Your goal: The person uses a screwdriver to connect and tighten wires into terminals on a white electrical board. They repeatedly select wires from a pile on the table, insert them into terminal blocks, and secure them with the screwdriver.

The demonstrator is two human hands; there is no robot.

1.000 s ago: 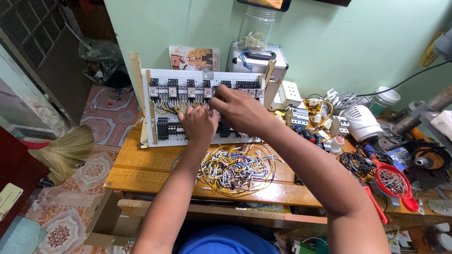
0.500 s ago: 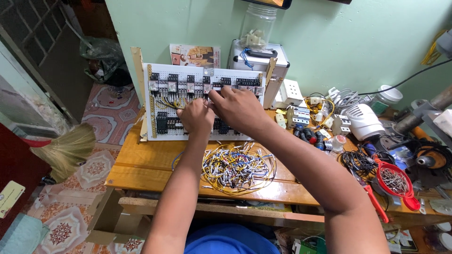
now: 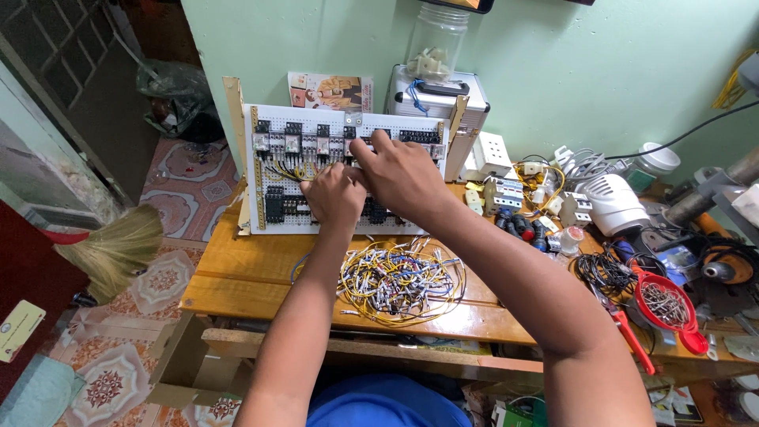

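A white perforated panel (image 3: 273,178) stands upright on the wooden table (image 3: 253,273), carrying rows of black relays and yellow wires. My left hand (image 3: 332,195) presses against the panel's middle, fingers curled at the wiring; whether it pinches a wire is hidden. My right hand (image 3: 399,170) lies over it, fingertips reaching the upper relay row (image 3: 296,141). A loose heap of yellow and white wires (image 3: 399,281) lies on the table just below my forearms.
A metal case (image 3: 439,99) with a clear jar (image 3: 437,39) on top stands behind the panel. Sockets, breakers, a white device (image 3: 613,202), black cable coils and a red strainer of screws (image 3: 666,304) crowd the right. A broom (image 3: 111,249) lies left on the floor.
Both hands have stayed at the panel; the right fingertips shifted slightly up along the relay row. The view has tilted a little.
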